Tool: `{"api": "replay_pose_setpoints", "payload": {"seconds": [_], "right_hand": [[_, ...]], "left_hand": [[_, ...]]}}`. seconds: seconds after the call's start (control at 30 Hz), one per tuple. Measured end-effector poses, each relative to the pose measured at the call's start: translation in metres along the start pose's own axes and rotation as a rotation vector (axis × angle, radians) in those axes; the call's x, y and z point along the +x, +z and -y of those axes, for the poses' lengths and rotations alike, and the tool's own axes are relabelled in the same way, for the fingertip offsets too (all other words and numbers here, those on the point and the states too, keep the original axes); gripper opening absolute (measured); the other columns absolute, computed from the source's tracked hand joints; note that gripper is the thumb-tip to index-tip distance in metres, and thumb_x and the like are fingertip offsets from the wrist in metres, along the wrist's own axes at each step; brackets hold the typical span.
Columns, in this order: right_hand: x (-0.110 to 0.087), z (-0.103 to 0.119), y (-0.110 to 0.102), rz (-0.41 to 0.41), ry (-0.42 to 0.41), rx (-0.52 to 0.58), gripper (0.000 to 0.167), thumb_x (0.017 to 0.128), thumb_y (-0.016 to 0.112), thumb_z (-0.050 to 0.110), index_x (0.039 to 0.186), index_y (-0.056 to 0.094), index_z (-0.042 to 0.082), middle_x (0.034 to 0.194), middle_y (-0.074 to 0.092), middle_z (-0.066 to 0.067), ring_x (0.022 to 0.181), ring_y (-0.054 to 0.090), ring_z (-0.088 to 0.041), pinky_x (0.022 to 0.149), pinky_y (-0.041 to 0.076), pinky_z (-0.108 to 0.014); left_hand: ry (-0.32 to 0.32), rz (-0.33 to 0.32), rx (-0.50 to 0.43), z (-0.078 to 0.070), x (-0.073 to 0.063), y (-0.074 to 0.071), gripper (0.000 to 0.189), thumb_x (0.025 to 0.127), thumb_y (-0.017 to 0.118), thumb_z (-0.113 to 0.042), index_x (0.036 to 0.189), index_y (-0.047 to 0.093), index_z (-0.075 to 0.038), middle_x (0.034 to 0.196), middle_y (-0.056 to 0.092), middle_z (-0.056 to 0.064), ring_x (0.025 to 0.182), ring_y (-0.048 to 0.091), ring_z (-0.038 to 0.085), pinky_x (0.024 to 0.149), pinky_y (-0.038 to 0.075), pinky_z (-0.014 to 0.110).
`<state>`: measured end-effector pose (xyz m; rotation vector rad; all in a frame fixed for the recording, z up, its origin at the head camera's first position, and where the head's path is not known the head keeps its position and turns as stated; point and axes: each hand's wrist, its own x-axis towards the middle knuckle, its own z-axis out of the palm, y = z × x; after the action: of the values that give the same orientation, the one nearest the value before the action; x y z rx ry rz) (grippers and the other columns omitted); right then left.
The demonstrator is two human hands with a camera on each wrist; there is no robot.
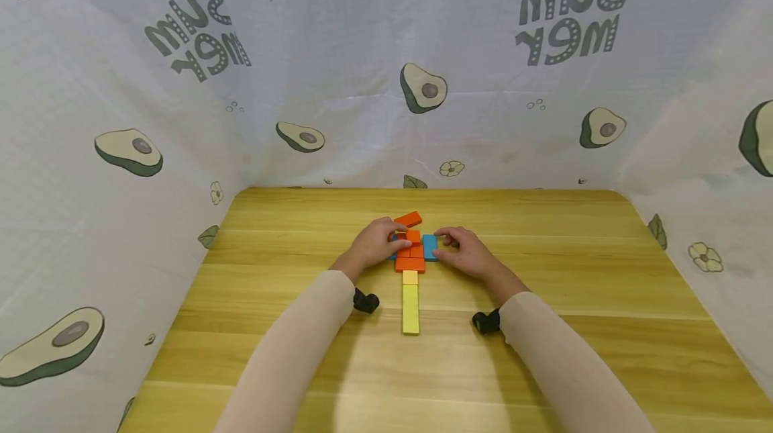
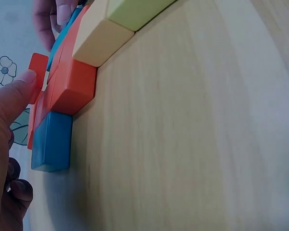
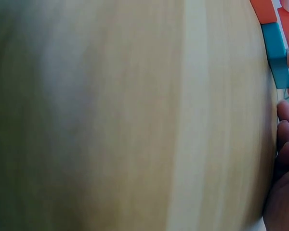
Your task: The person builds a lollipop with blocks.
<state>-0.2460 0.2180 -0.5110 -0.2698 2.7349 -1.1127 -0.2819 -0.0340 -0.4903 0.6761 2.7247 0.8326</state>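
Observation:
In the head view, orange-red blocks [image 1: 410, 264] and blue blocks lie together on the wooden table. My left hand [image 1: 373, 242] pinches a small orange block [image 1: 413, 238] just over the cluster; its thumb shows against that block [image 2: 37, 77] in the left wrist view. On the right side, my right hand [image 1: 466, 254] holds the outer edge of a blue block [image 1: 430, 248] with thumb and index finger. The left blue block [image 2: 52, 142] is partly hidden under my left hand in the head view. Below the cluster lie a pale yellow block [image 1: 410, 277] and a long yellow-green block [image 1: 410, 309].
A loose orange-red block [image 1: 408, 219] lies tilted behind the cluster. White cloth [image 1: 362, 50] printed with avocados surrounds the wooden table [image 1: 290, 218] at the back and sides. A dark wrist device [image 1: 366, 301] hangs by the left sleeve, another [image 1: 486, 321] by the right.

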Motion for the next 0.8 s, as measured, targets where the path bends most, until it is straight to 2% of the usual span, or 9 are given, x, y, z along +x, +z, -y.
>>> {"api": "replay_pose_setpoints", "payload": {"seconds": [0.2, 0.33, 0.43, 0.57, 0.67, 0.8], "right_hand": [[-0.0008, 0.0010, -0.0002, 0.003, 0.004, -0.005, 0.047, 0.100, 0.072, 0.030, 0.140, 0.062, 0.009, 0.121, 0.058, -0.015, 0.111, 0.051, -0.033, 0.100, 0.044, -0.050], [-0.0018, 0.0021, -0.0012, -0.004, -0.010, -0.003, 0.046, 0.100, 0.072, 0.029, 0.140, 0.062, 0.009, 0.119, 0.059, -0.015, 0.111, 0.051, -0.033, 0.099, 0.044, -0.051], [-0.0022, 0.0032, -0.0015, -0.007, -0.021, 0.001, 0.046, 0.100, 0.072, 0.028, 0.139, 0.062, 0.008, 0.119, 0.059, -0.015, 0.110, 0.051, -0.033, 0.098, 0.044, -0.051], [-0.0025, 0.0026, -0.0009, -0.007, -0.026, 0.003, 0.046, 0.100, 0.072, 0.029, 0.139, 0.062, 0.008, 0.119, 0.059, -0.015, 0.110, 0.051, -0.033, 0.098, 0.044, -0.050], [-0.0023, 0.0013, -0.0007, -0.010, -0.031, 0.004, 0.046, 0.100, 0.072, 0.029, 0.139, 0.062, 0.008, 0.119, 0.059, -0.015, 0.110, 0.051, -0.033, 0.097, 0.043, -0.049], [-0.0020, -0.0001, -0.0002, -0.015, -0.031, 0.003, 0.045, 0.099, 0.073, 0.029, 0.139, 0.063, 0.009, 0.118, 0.059, -0.014, 0.110, 0.050, -0.033, 0.097, 0.043, -0.049]], "left_hand": [[0.002, 0.002, 0.037, -0.0021, 0.0040, 0.0058, 0.043, 0.104, 0.066, -0.043, 0.141, 0.069, -0.020, 0.102, 0.062, 0.003, 0.090, 0.053, 0.019, 0.083, 0.046, 0.033], [-0.015, -0.003, 0.045, -0.0047, 0.0057, 0.0068, 0.044, 0.105, 0.065, -0.043, 0.142, 0.068, -0.021, 0.115, 0.066, 0.004, 0.099, 0.056, 0.021, 0.093, 0.050, 0.038], [-0.026, 0.000, 0.053, -0.0060, 0.0059, 0.0066, 0.044, 0.105, 0.065, -0.043, 0.142, 0.068, -0.021, 0.128, 0.067, 0.006, 0.114, 0.061, 0.024, 0.105, 0.051, 0.042], [-0.035, 0.016, 0.059, -0.0069, 0.0057, 0.0067, 0.044, 0.104, 0.065, -0.044, 0.142, 0.068, -0.021, 0.136, 0.065, 0.007, 0.131, 0.059, 0.028, 0.114, 0.047, 0.046], [-0.036, 0.023, 0.061, -0.0072, 0.0056, 0.0068, 0.046, 0.104, 0.065, -0.046, 0.142, 0.068, -0.021, 0.137, 0.064, 0.009, 0.132, 0.058, 0.030, 0.114, 0.047, 0.046], [-0.027, 0.027, 0.072, -0.0067, 0.0047, 0.0067, 0.050, 0.102, 0.065, -0.051, 0.142, 0.068, -0.022, 0.131, 0.063, 0.008, 0.124, 0.060, 0.028, 0.110, 0.049, 0.045]]}}
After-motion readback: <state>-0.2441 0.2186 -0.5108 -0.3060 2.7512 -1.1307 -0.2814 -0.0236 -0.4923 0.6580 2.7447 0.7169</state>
